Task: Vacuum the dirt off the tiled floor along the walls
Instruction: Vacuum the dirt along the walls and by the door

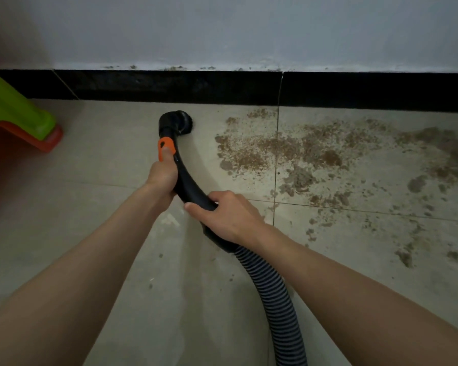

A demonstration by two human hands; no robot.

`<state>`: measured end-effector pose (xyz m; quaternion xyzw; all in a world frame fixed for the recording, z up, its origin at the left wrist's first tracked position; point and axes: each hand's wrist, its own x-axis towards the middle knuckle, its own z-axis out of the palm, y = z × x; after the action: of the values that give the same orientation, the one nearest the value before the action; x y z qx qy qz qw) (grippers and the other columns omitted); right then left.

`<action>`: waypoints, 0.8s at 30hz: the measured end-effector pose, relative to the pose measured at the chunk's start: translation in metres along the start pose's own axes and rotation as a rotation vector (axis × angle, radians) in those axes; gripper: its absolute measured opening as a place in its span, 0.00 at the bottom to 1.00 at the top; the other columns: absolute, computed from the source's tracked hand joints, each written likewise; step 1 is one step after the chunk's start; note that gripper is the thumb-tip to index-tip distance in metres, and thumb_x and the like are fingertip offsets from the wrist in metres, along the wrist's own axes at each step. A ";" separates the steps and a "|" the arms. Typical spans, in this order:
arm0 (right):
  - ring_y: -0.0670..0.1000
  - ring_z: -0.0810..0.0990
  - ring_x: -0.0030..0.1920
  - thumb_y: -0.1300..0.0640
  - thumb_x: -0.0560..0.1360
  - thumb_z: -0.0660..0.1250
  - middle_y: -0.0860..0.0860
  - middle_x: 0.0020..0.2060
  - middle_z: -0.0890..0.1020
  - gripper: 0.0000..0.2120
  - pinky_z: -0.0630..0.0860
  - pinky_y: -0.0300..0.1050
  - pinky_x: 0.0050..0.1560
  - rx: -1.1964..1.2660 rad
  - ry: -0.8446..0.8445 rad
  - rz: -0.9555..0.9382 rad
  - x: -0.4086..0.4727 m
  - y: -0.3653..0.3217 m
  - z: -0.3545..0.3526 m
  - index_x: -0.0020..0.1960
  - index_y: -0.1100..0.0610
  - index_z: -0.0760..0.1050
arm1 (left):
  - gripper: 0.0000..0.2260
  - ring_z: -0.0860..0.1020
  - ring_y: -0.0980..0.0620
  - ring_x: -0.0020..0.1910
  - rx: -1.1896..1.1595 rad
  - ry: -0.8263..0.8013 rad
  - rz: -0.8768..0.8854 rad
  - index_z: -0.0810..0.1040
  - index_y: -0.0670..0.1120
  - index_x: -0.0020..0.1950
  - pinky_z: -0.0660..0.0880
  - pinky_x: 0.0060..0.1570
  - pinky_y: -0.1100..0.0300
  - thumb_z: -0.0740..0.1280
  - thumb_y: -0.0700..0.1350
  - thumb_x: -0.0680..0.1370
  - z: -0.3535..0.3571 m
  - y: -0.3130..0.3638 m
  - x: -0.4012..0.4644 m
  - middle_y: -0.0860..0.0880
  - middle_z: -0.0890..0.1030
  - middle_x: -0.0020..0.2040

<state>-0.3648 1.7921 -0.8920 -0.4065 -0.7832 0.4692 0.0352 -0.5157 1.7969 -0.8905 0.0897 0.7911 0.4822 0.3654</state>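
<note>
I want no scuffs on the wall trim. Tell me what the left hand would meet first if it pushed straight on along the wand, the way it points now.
The left hand points up the wand toward the brush head; straight beyond it stands the black skirting, probably first.

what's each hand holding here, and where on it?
Both grip the black vacuum handle tube. Left hand holds its upper part, thumb on the orange slider; right hand holds the lower end, just above the ribbed hose.

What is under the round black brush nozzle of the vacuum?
The round black brush nozzle rests on a pale floor tile that looks clean around it. The spot directly beneath is covered; the brown dirt lies to its right.
</note>
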 end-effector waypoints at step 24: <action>0.47 0.77 0.26 0.33 0.74 0.63 0.46 0.25 0.77 0.22 0.72 0.43 0.30 0.053 0.233 0.131 -0.038 0.082 -0.097 0.34 0.51 0.73 | 0.27 0.73 0.43 0.61 0.023 -0.333 -0.041 0.64 0.41 0.71 0.72 0.54 0.52 0.50 0.59 0.82 0.140 0.033 -0.051 0.41 0.73 0.64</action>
<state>-0.2476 1.8538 -0.8883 -0.5073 -0.7331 0.4405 0.1060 -0.3932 1.8861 -0.8757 0.1565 0.7268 0.4440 0.5002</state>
